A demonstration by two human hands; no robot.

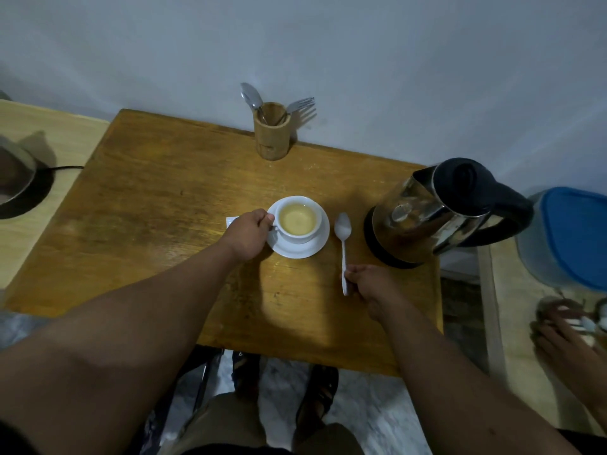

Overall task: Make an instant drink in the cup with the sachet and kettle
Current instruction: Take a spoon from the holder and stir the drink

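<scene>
A white cup (298,219) filled with pale yellowish drink stands on a white saucer (302,249) in the middle of the wooden table (157,231). My left hand (248,234) grips the cup's handle at the left side. A white sachet corner (231,221) peeks out from behind that hand. To the right of the saucer lies a white spoon (343,238), bowl pointing away from me, and my right hand (368,281) pinches the end of its handle. The steel kettle (427,211) with black lid and handle stands on its base at the table's right edge.
A bamboo holder (272,131) with spoons and a fork stands at the back edge against the wall. A blue-lidded container (568,234) sits at the right on a lower surface. Another person's hand (565,336) is at the far right. A metal pot (16,178) sits far left.
</scene>
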